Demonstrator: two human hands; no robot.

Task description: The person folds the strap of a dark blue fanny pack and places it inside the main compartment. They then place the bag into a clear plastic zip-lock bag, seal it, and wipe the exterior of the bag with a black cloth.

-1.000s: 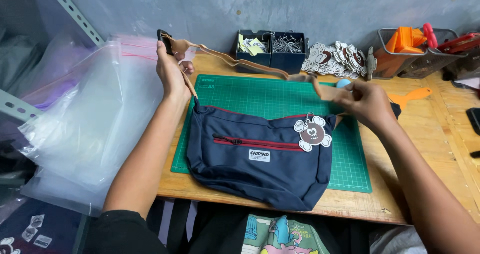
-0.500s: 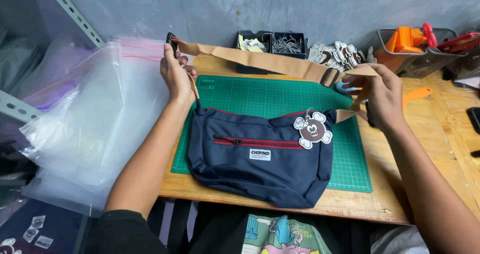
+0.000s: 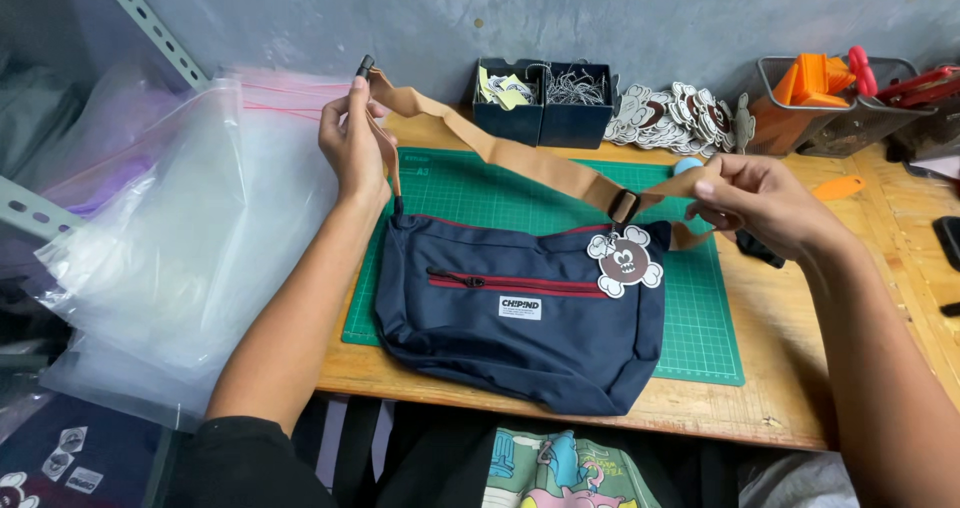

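Note:
A navy blue sling bag (image 3: 520, 313) with a red zip and a small white label lies on a green cutting mat (image 3: 700, 318). A brown and white cartoon hang tag (image 3: 624, 261) dangles at its upper right corner. My left hand (image 3: 352, 140) pinches the tan strap (image 3: 510, 153) near its black end buckle, above the bag's left corner. My right hand (image 3: 757, 200) grips the same strap by a black slider at the bag's right side. The strap runs taut between both hands.
A pile of clear plastic bags (image 3: 180, 238) fills the left side. Along the back wall stand dark boxes of small parts (image 3: 545, 103), a heap of cartoon tags (image 3: 675, 113), and a wire basket with orange tools (image 3: 825, 103). The wooden table (image 3: 770, 358) extends right.
My hands have spread the strap out and flattened it above the bag. My right hand has shifted a little left and lower along the strap.

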